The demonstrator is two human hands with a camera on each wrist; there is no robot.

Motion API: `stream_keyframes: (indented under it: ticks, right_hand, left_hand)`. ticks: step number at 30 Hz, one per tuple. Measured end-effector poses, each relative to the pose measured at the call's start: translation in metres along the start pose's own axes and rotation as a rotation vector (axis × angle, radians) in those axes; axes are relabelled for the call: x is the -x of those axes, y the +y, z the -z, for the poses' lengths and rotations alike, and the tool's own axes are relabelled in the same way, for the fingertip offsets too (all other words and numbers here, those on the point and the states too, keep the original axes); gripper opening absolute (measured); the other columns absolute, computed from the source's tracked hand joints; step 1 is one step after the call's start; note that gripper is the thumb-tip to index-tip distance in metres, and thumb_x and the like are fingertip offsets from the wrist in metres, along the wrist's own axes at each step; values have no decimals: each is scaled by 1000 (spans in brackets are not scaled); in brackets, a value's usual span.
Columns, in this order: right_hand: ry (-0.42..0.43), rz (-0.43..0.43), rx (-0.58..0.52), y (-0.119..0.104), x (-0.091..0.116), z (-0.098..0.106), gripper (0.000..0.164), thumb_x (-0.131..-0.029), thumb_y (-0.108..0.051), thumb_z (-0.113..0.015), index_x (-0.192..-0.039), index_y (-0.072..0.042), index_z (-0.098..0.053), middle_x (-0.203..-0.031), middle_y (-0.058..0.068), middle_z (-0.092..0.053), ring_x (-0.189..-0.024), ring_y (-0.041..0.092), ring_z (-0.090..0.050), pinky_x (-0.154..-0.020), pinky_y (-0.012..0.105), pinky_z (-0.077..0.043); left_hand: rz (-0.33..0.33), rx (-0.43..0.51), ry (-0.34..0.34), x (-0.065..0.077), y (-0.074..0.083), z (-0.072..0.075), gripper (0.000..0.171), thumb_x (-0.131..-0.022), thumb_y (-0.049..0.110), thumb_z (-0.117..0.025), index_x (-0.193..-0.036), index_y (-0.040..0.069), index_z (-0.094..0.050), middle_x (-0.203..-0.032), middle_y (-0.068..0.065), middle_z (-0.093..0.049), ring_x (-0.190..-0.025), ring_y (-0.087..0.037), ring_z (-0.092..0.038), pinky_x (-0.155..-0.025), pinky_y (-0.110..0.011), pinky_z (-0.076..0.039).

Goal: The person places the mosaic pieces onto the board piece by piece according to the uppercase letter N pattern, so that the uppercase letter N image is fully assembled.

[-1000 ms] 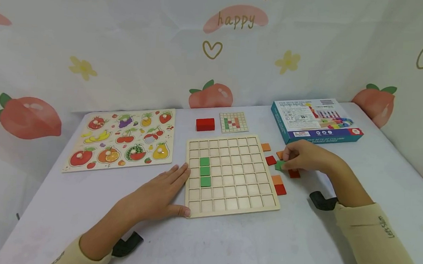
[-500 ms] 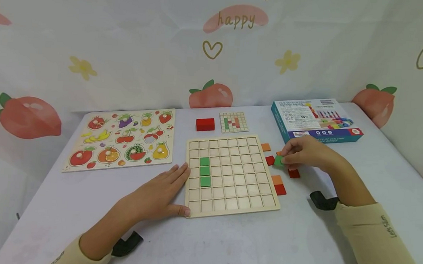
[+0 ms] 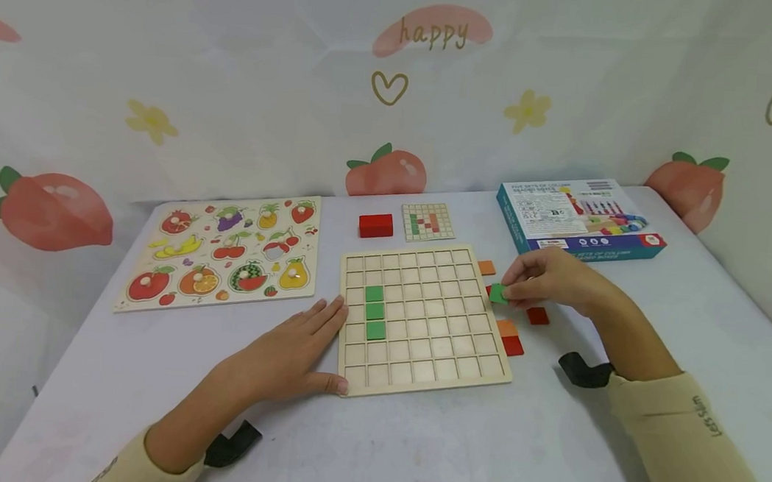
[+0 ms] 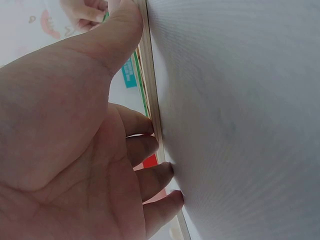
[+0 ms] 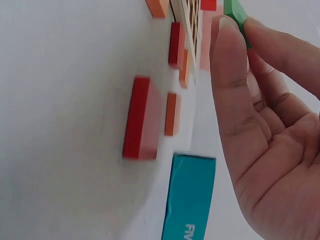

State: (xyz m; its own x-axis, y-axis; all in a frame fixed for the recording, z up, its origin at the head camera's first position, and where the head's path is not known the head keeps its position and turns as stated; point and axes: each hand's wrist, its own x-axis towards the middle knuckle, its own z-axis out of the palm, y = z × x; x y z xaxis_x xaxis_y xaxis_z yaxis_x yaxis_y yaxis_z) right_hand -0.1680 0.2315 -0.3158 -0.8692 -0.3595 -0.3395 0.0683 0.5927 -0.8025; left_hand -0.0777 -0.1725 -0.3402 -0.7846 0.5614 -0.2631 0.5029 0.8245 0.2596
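nearest, two cream sleeves (image 3: 685, 444) reach in over the white surface (image 3: 386, 447), a black band (image 3: 234, 444) at each wrist; the left hand (image 3: 289, 357) lies beside the gridded wooden board (image 3: 420, 350), its fingers straight and a little apart, their tips at the left edge, the thumb out at the near left corner; the board lies flat, close to square and turned slightly, so that the right end of its near edge sits farther off; in its second column from the left, three green tiles (image 3: 375, 311) make a strip with its long axis running away from the person; off the right edge lie an orange tile (image 3: 507, 328) and a red tile (image 3: 513, 345), touching, with a darker red tile (image 3: 538, 316) apart; the right hand (image 3: 546, 280) pinches a green tile (image 3: 498, 293) between thumb and forefinger, raised just beside the board's right edge, tilted, its free end pointing left toward the board; it looks square, with no clear long axis; past the far edge are a small pattern card (image 3: 428, 223) and a red block (image 3: 376, 226), long side left to right; the fruit puzzle (image 3: 209, 308) at far left and the printed box (image 3: 553, 216) at far right also stretch sideways; behind hangs a peach-patterned cloth (image 3: 270, 79).
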Motion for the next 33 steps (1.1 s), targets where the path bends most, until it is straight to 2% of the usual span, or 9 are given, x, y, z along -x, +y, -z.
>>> stream_keyframes:
  ticks: [12, 19, 29, 33]
  right_hand:
    - [-74, -7, -46, -15, -3, -23, 23, -88, -15, -79, -101, 2, -69, -88, 12, -71, -78, 27, -72, -76, 32, -60]
    - [-133, 35, -86, -20, -9, -37, 18, -87, -9, -78, -98, 3, -70, -84, 14, -69, -76, 27, -70, -76, 37, -60]
    - [-206, 106, -49, -41, -9, -65, 12, -86, -7, -78, -92, -1, -69, -79, 11, -68, -72, 25, -69, -71, 35, -61]
    - [-219, 95, -47, -50, -9, -80, 11, -85, -6, -79, -91, -4, -70, -79, 11, -67, -71, 25, -70, -70, 36, -61]
  left_hand:
    - [6, 3, -5, -1, 0, -1, 109, -84, 70, -63, -159, 3, -22, -166, -12, -15, -151, -33, -13, -118, -51, -23]
    - [4, 3, 1, 0, -1, -1, 109, -84, 69, -64, -159, 3, -22, -166, -12, -15, -151, -33, -13, -118, -51, -23]
    - [3, 5, -6, 0, 1, 1, 108, -84, 68, -65, -159, 2, -22, -166, -13, -15, -151, -34, -13, -118, -51, -23]
    - [-5, 7, -2, 0, 0, 1, 109, -85, 68, -65, -159, 2, -21, -166, -13, -15, -151, -34, -13, -118, -51, -23]
